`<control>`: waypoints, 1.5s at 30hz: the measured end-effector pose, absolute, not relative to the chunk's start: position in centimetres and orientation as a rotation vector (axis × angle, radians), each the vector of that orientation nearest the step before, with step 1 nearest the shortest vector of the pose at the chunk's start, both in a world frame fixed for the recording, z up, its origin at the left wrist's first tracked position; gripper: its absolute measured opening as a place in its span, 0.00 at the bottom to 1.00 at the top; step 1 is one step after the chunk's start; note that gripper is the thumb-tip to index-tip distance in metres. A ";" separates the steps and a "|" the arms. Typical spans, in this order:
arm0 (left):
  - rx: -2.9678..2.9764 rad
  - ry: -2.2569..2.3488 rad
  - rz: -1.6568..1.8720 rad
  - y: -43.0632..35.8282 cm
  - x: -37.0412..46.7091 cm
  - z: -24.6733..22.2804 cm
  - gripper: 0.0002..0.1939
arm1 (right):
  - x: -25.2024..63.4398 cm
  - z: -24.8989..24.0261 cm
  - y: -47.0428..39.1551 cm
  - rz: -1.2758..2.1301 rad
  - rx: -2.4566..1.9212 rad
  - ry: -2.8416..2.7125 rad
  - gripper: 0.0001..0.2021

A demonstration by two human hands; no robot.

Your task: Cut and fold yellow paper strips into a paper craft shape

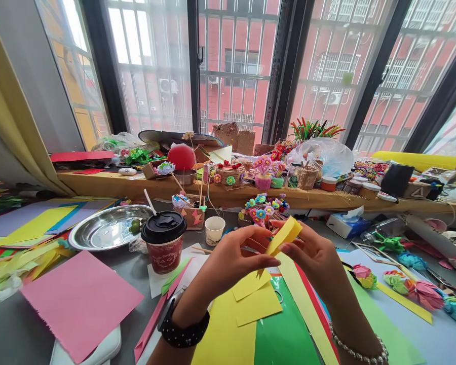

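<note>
A folded strip of yellow paper [283,237] is held up in the middle, between both hands. My left hand [241,253] has its thumb and fingers closed round the strip's lower left end. On the upper right end, my right hand [309,248] pinches the paper between thumb and fingers. Below the hands lie flat yellow paper pieces [259,304], resting on a larger yellow sheet [224,339] and a green sheet [283,329]. A cream paper strip [300,294] runs beside them, partly behind my right wrist.
At left stand a lidded coffee cup [164,246] with a straw, a metal plate [99,230] and a pink sheet [82,304]. A small paper cup [215,230] is behind my left hand. Folded paper flowers [425,294] lie right. Crafts crowd the wooden ledge [99,183].
</note>
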State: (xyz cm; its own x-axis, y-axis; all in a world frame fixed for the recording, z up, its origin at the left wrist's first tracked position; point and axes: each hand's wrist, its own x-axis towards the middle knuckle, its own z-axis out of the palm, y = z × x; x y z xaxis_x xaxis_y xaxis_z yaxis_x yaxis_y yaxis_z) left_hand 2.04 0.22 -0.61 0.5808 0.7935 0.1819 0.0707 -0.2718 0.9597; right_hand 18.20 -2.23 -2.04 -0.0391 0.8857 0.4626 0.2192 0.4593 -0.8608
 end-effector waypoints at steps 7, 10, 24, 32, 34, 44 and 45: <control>1.604 0.566 0.805 0.3 2.0 -0.5 0.21 | 18.5 -1.7 -2.6 0.562 -0.978 -1.539 0.15; 1.629 0.593 0.811 0.2 2.3 -0.6 0.20 | 18.1 -1.3 -3.4 0.480 -0.969 -1.580 0.18; 1.632 0.494 0.727 -0.2 1.9 -0.3 0.16 | 17.6 -1.3 -4.0 0.357 -1.104 -1.427 0.10; 1.642 0.584 0.990 -0.5 2.7 -0.7 0.16 | 17.4 -1.3 -4.0 0.371 -1.117 -1.531 0.09; 1.631 0.666 1.045 -0.5 2.8 -0.6 0.14 | 17.4 -1.4 -3.9 0.349 -1.124 -1.523 0.09; 1.534 0.844 1.250 -0.9 3.6 -0.5 0.13 | 16.5 -1.7 -3.6 -0.282 -1.090 -1.489 0.10; 1.533 0.864 1.272 -0.9 3.6 -0.6 0.13 | 16.5 -1.8 -3.6 -0.338 -1.061 -1.501 0.11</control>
State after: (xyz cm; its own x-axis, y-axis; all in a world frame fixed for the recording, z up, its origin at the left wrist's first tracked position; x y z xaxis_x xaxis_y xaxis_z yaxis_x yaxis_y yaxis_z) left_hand 3.56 -0.88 -0.57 0.2147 0.9230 0.3192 -0.0438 -0.3174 0.9473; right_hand 16.47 -3.58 -1.77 0.1231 0.4170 0.9005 0.7627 0.5408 -0.3547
